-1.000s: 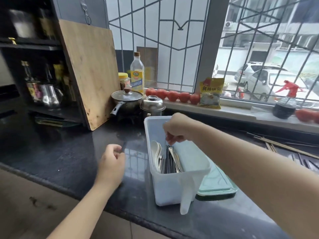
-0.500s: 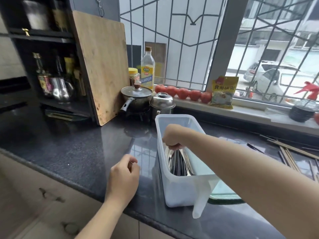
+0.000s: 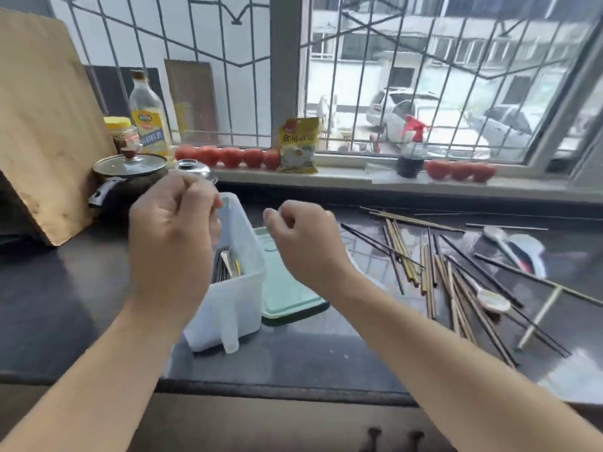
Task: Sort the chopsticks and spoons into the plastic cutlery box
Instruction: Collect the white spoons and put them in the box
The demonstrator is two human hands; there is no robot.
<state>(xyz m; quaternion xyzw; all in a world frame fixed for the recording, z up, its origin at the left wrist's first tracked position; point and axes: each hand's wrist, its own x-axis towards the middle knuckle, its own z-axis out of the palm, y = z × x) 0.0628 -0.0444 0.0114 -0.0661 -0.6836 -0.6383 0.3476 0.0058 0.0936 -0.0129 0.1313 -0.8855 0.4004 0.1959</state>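
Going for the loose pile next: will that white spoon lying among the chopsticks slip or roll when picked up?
The white spoon looks glossy, so probably slippery. Its bowl should stop rolling. It lies on crossed chopsticks, which may shift.

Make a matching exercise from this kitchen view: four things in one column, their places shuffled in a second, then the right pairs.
Things:
1. cutlery box
2. green lid
3. spray bottle
4. loose chopsticks

Places:
A. on the windowsill
B. scattered on the counter right of the lid
C. flat on the counter beside the box
D. partly behind the left hand

Pairs: 1-D, 2-C, 3-A, 4-B
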